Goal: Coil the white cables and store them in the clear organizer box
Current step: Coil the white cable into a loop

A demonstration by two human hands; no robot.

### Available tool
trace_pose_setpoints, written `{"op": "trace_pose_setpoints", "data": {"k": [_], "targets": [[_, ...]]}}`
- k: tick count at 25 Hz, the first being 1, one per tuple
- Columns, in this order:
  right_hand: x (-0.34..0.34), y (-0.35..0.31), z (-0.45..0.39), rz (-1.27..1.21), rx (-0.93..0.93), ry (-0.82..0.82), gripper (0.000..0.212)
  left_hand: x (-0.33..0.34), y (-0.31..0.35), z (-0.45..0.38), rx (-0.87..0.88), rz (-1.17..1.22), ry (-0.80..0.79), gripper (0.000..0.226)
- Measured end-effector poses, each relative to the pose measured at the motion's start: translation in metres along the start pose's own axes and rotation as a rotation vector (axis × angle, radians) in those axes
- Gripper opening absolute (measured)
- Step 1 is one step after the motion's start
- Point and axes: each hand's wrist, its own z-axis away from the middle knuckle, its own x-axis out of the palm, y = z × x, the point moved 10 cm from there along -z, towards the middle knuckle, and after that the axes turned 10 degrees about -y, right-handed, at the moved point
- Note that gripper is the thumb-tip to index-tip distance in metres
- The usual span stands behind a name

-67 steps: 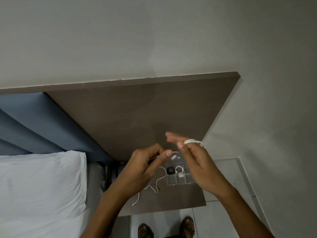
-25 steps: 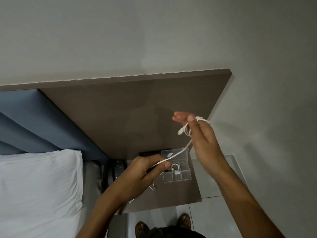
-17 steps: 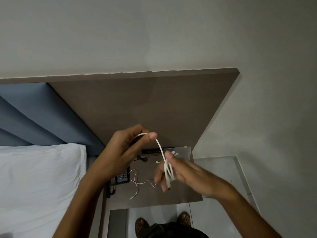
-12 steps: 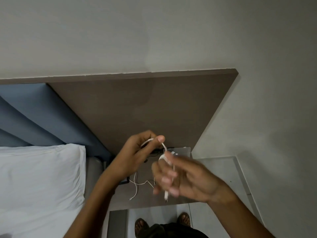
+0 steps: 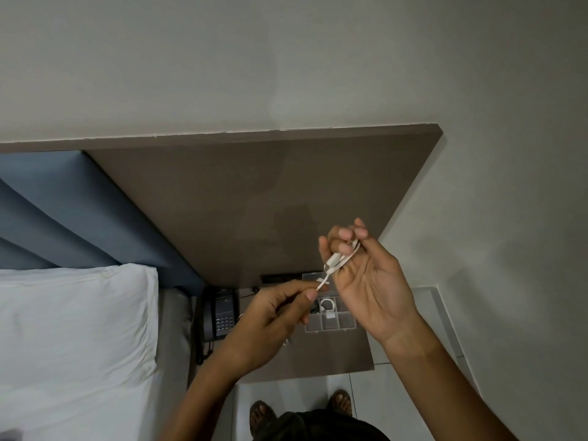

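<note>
Cable [image 5: 340,258] coiled round my right grip [image 5: 366,275], fingers curled on loops; left grip [image 5: 280,310] pinches its tail just below. Organizer box [image 5: 331,316] open on tabletop [image 5: 334,354] beneath both grips.

White cable [image 5: 339,260] coiled over open clear organizer box [image 5: 331,316].

Right hand [image 5: 369,281] covers most of the coiled white cable [image 5: 339,259]; loop count unreadable. Left hand [image 5: 273,316] hides the organizer box's [image 5: 331,321] left compartments; the right wrist hides its right edge. Contents of the small visible compartments too small to identify. Phone [image 5: 221,315] keypad blurred. Both forearms cut off at bottom edge.
</note>
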Motion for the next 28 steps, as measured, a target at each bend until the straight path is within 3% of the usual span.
{"op": "trace_pose_setpoints", "data": {"k": [3,9,17,21,28], "targets": [[-0.022,-0.004,0.006,0.286,-0.083,0.166,0.042,-0.008,0.008,0.005,0.057,-0.110,0.094,0.025],[-0.012,0.001,0.009,0.859,-0.024,0.122,0.047,-0.021,0.026,0.005,0.133,0.018,0.256,0.012],[-0.008,0.009,0.017,0.917,0.083,0.136,0.046,-0.032,0.035,0.011,0.167,-0.132,0.416,0.017],[-0.010,0.012,0.019,1.060,0.109,0.157,0.042,-0.031,0.028,0.010,0.156,-0.035,0.419,0.026],[-0.014,0.017,0.019,1.047,0.152,0.168,0.044,-0.023,0.023,0.001,0.137,0.159,0.422,0.020]]}}
